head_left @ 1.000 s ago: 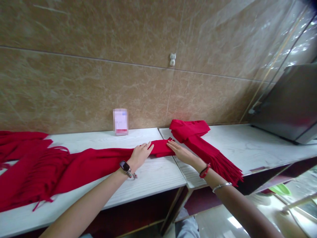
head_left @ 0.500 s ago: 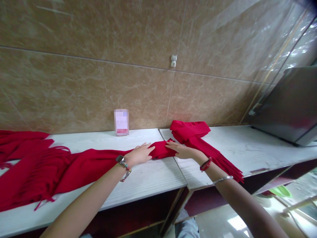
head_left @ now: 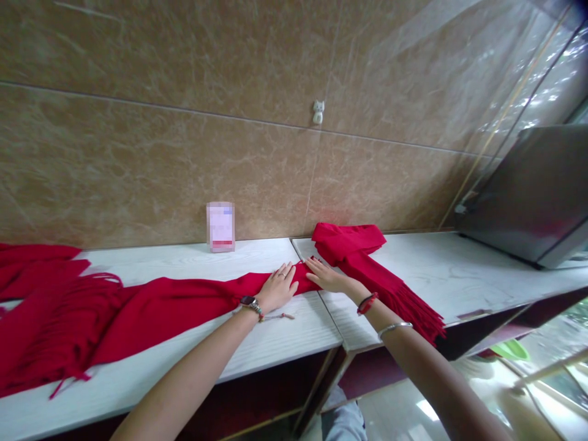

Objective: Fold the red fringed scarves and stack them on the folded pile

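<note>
A long red scarf (head_left: 179,300) lies stretched along the white counter, its rumpled fringe toward the left. Flat on its narrow right part rests my left hand (head_left: 278,288), fingers extended and a little apart. Close by, my right hand (head_left: 327,275) also lies open, its fingertips on the end of the same cloth. Between the two hands a short piece of red fabric shows. A second red scarf (head_left: 351,242), folded over with its fringe hanging toward the front edge, is just behind and right of my right hand.
More red cloth (head_left: 37,263) is heaped at the far left. A phone-like upright object (head_left: 221,226), blurred out, leans against the tiled wall. A dark grey appliance (head_left: 528,196) stands at the right end of the white counter (head_left: 422,263). Open shelves lie below; a green basin (head_left: 511,349) shows lower right.
My left hand has slid right along the scarf, closer to my right hand. The right hand stays at the scarf's end. The view has shifted slightly.
</note>
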Motion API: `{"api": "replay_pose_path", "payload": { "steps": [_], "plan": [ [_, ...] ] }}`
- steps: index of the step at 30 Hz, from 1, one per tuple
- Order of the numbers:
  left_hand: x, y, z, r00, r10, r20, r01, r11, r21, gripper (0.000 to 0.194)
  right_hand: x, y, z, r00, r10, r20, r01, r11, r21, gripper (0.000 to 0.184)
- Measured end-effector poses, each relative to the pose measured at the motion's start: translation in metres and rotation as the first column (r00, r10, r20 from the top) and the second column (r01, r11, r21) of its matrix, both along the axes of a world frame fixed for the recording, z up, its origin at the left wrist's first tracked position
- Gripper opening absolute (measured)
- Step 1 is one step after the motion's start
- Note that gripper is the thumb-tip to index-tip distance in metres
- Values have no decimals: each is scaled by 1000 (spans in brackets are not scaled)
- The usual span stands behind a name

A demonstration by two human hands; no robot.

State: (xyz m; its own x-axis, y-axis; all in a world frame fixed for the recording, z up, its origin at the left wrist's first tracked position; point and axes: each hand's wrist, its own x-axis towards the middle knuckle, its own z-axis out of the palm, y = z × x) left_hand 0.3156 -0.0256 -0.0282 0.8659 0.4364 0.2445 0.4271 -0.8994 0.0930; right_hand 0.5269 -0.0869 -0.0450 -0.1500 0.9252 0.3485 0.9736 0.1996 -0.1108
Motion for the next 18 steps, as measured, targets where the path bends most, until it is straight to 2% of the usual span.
{"api": "replay_pose_path", "payload": {
  "steps": [3,5,7,13,18],
  "plan": [
    [-2,-4,1,999,23,48,-23,1000,10,49,11,4,8,942,-195,-274,209,978,20,39],
    [-3,-6,0,998,28,65,-28,1000,12,48,15,2,9,866,-304,-396,320,947,-28,39],
    [-3,-6,0,996,37,77,-38,999,13,48,14,-2,7,813,-364,-455,365,927,-89,37],
    [-6,-4,-1,996,78,46,-77,997,-9,51,5,-9,2,823,-370,-431,324,929,-180,32],
    [-11,-2,0,987,161,-23,-162,985,-57,58,8,-5,9,893,-346,-289,322,938,-129,33]
  ]
}}
